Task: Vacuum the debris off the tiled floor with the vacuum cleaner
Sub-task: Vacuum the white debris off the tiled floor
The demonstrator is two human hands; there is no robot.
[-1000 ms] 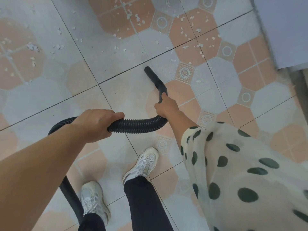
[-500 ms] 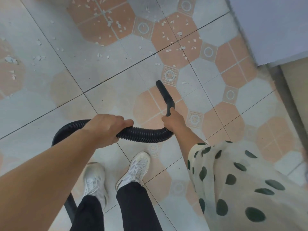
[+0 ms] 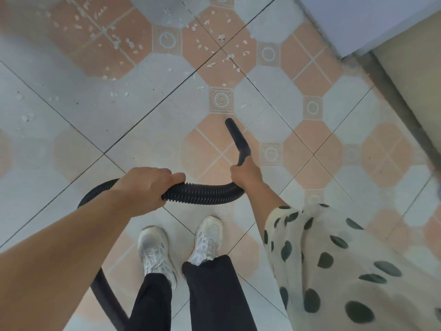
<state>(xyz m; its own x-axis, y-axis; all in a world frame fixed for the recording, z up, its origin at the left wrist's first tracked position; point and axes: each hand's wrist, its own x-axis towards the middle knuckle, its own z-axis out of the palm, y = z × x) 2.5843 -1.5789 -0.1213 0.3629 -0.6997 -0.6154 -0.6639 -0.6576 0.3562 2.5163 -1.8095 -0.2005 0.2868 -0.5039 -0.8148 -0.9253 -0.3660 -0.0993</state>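
Observation:
A black ribbed vacuum hose curves across the middle of the view. My left hand grips the hose from above. My right hand holds the rigid black nozzle at its bend, and the nozzle tip points away from me over a peach tile. White debris flakes lie scattered on the tiled floor beyond the tip, thicker at the upper left. One small flake lies just past the nozzle tip.
My two white shoes stand below the hose, which loops down past my left leg. A pale wall or cabinet and a dark threshold strip border the floor at the upper right.
The nozzle has drawn back toward me, away from the debris. My feet have stepped back and now stand side by side. Both hands keep their hold.

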